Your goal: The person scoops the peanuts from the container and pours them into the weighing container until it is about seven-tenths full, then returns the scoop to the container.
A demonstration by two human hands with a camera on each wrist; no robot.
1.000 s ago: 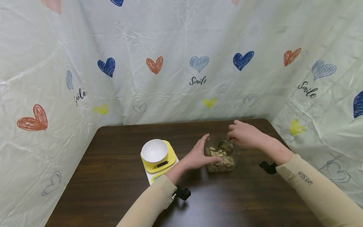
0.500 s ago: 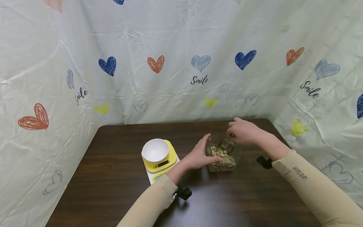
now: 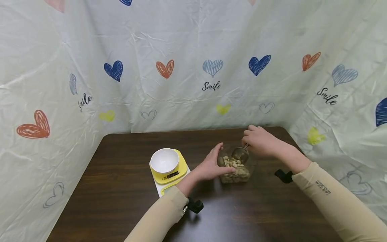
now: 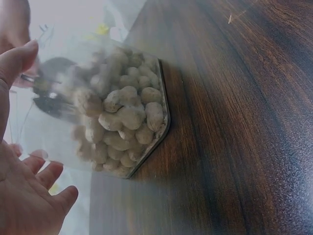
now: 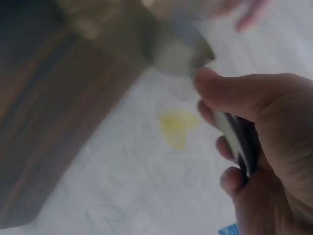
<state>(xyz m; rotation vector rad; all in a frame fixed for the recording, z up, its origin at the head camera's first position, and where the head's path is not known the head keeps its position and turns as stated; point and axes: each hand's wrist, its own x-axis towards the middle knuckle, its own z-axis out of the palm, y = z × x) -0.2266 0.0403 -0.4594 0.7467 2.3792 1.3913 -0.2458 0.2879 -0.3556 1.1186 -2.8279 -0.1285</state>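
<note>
In the head view a clear plastic container (image 3: 235, 180) of unshelled peanuts stands on the right part of the table. My left hand (image 3: 211, 167) holds its left side, thumb along the near wall and fingers around the far side. My right hand (image 3: 260, 143) grips the handle of a metal scoop (image 3: 240, 154); its round bowl is inside the container, over the peanuts (image 3: 232, 163). The left wrist view shows the peanuts (image 4: 127, 117) through the clear wall, with the scoop (image 4: 56, 90) dipping in from the left. Blur covers the scoop's bowl in the right wrist view.
Left of the container is a yellow and white kitchen scale (image 3: 181, 166) with a white bowl (image 3: 164, 160) on it. My left forearm passes over its near right corner. A curtain (image 3: 184, 111) printed with hearts hangs behind the dark wooden table (image 3: 121, 188).
My right hand has risen slightly and the scoop has tilted, so more of its handle shows. The left hand, container, scale and bowl have stayed in place.
</note>
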